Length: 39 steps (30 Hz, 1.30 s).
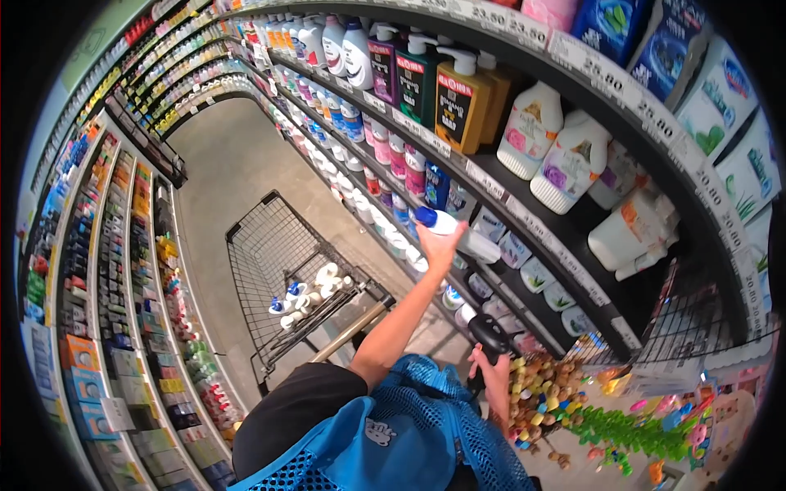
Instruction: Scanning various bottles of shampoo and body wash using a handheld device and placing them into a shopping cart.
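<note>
My left hand [439, 247] is wrapped around a white plastic bottle [480, 245] with a blue cap. The bottle lies tilted in front of the lower shelves, its cap towards the cart. In my right hand [494, 370], near my body, is a black handheld scanner [489, 333] with a pistol grip. Its head points at the lower shelves. A wire shopping cart [270, 230] stands at the left, with several white bottles [313, 294] inside, a few having blue tops. My left forearm passes close to the cart's handle [339, 337].
Shelves with pump bottles [460, 104] and white jugs [568, 166] rise at the right, edged by a price strip [638, 101]. Packed shelves [123, 276] line the left. The concrete aisle floor [230, 144] runs ahead. Hanging plush toys [543, 386] are at the lower right.
</note>
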{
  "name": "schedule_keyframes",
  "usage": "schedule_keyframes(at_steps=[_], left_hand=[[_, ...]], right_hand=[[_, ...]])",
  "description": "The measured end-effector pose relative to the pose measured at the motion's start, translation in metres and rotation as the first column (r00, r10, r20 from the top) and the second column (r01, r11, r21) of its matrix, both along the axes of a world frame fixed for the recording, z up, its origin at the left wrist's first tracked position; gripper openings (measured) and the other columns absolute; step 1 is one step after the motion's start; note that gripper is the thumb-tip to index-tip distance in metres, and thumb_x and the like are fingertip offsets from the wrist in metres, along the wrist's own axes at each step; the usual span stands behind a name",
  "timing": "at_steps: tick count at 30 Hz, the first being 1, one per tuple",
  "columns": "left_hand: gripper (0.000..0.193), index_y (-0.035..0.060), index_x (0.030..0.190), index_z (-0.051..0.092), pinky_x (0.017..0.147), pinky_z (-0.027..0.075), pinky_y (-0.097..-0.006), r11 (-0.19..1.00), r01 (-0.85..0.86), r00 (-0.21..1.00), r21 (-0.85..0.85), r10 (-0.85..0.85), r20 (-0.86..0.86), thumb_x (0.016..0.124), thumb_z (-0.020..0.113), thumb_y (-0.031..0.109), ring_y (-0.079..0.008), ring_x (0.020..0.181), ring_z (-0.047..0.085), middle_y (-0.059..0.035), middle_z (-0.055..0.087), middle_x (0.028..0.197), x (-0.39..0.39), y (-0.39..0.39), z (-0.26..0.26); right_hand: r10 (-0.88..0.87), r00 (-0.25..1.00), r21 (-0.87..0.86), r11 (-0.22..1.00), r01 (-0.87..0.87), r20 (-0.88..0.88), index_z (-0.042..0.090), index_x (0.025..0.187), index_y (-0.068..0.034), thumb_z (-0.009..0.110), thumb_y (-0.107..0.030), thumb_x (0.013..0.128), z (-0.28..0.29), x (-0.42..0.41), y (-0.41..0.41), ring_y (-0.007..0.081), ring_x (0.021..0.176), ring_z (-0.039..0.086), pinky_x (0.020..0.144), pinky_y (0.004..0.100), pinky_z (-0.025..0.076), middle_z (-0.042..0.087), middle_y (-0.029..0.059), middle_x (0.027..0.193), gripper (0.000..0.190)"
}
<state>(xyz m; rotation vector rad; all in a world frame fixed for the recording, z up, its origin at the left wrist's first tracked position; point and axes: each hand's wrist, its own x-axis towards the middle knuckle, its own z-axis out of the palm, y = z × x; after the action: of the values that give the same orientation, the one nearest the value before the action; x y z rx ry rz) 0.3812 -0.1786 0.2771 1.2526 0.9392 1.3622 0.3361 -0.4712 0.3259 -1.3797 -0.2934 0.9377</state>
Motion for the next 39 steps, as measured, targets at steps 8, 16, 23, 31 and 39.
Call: schedule_keyframes(at_steps=[8,16,23,31,39], left_hand=[[0.073,0.0049,0.120,0.048,0.083,0.047,-0.0435,0.714,0.685,0.533,-0.146,-0.354,0.768,0.071,0.062,0.057,-0.0336,0.093,0.056,-0.0180,0.055,0.108,-0.169,0.027,0.064],[0.090,0.0121,0.129,0.041,0.079,0.049,-0.0471,0.633,0.773,0.410,-0.028,-0.465,0.785,0.059,0.074,0.058,-0.0362,0.095,0.054,-0.0217,0.047,0.114,-0.271,-0.019,0.081],[0.092,0.0104,0.129,0.038,0.080,0.048,-0.0474,0.728,0.677,0.540,-0.109,-0.391,0.745,0.060,0.074,0.059,-0.0351,0.093,0.053,-0.0220,0.046,0.115,-0.302,-0.032,0.081],[0.093,0.0081,0.129,0.037,0.078,0.050,-0.0471,0.680,0.715,0.540,-0.163,-0.390,0.745,0.060,0.073,0.059,-0.0352,0.091,0.056,-0.0230,0.049,0.113,-0.310,-0.032,0.074],[0.087,0.0046,0.128,0.040,0.077,0.052,-0.0461,0.740,0.626,0.689,-0.244,-0.379,0.617,0.064,0.068,0.056,-0.0355,0.093,0.056,-0.0224,0.048,0.114,-0.342,-0.013,0.080]], right_hand=[[0.261,0.964,0.128,0.955,-0.266,0.054,0.063,0.089,0.003,0.065,-0.006,0.082,0.032,-0.002,0.029,0.0066,0.052,0.054,0.048,0.0221,0.043,0.063,0.0045,0.070,0.012],[0.768,0.587,0.038,0.599,-0.800,0.255,0.061,0.098,0.003,0.073,-0.017,0.074,0.050,-0.025,0.091,0.0168,0.071,0.064,0.064,0.0304,0.049,0.066,0.0132,0.080,0.033],[0.809,0.397,0.026,0.429,-0.903,0.434,0.055,0.114,0.000,0.074,-0.023,0.072,0.052,-0.047,0.109,0.0361,0.093,0.062,0.081,0.0391,0.048,0.064,0.0207,0.098,0.052],[0.879,0.249,-0.045,0.292,-0.955,0.407,0.055,0.110,0.001,0.072,-0.017,0.071,0.058,-0.052,0.113,0.0367,0.094,0.061,0.082,0.0390,0.048,0.064,0.0218,0.095,0.046],[0.872,0.290,0.018,0.309,-0.951,0.394,0.056,0.110,0.001,0.071,-0.017,0.073,0.046,-0.056,0.123,0.0366,0.094,0.062,0.080,0.0393,0.049,0.064,0.0220,0.097,0.044]])
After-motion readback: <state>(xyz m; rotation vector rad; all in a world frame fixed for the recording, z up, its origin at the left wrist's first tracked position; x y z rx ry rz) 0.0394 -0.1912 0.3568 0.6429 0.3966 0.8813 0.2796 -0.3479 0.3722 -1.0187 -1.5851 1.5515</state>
